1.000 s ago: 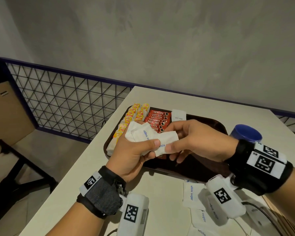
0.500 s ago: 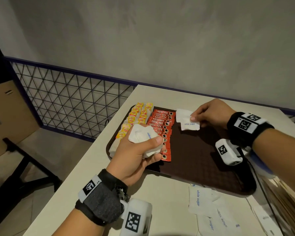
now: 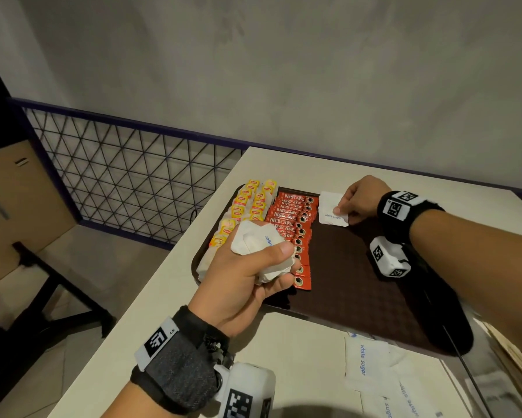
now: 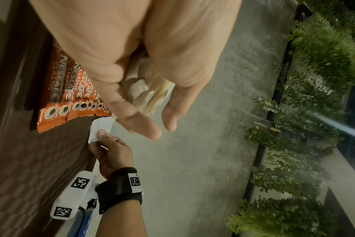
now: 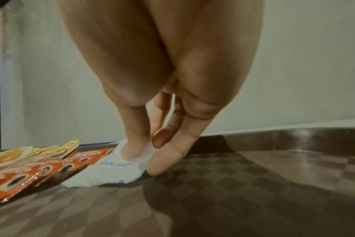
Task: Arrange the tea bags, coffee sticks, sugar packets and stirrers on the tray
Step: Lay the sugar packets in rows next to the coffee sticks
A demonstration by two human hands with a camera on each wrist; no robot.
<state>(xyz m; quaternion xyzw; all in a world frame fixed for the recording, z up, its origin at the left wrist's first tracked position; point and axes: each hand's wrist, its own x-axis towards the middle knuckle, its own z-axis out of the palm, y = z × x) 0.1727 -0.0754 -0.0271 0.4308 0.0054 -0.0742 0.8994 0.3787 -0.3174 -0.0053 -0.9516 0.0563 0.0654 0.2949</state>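
sugar packet (image 3: 333,209) under right hand (image 3: 360,197), on tray (image 3: 374,297).

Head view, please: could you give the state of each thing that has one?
Tray: partly filled.
Tea bags: in rows at the tray's left.
Coffee sticks: one overlapping row.
Sugar packet: on the tray, pinched by right hand.
Sugar bundle: gripped by left hand.
Loose sugar packets: off the tray.

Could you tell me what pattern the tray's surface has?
The tray is dark brown with a woven checkered texture, clearest in the right wrist view.
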